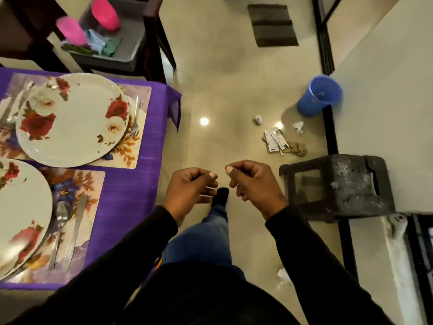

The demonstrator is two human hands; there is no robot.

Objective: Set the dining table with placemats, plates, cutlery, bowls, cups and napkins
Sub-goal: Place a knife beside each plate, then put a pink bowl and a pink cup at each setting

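Both hands were seen over bare floor beside the table, away from any tableware. Left hand (191,186) was loosely curled, nothing in it. Right hand (251,181) was likewise loosely curled and empty. Dark sleeves were noted on both arms.

On the purple tablecloth (143,165), two settings were partly laid. Far placemat (138,118) carried a rose-patterned plate (70,118), with a fork (136,116) just beside its right rim. Near placemat (93,207) carried a second plate (21,214), with a spoon (59,228) and a knife (76,231) lying side by side at its right.

No bowls, cups or napkins were seen on the table. Two pink cups (105,12) and folded napkins (103,44) were seen in a grey tray (131,38) on a chair beyond the table corner.

Cups were judged light, rigid plastic and unlikely to break; they would best be taken round the wall, one per hand. Napkins were judged soft and limp, best pinched at a folded edge so that they would not fall open. Plates were judged glossy, possibly slippery.
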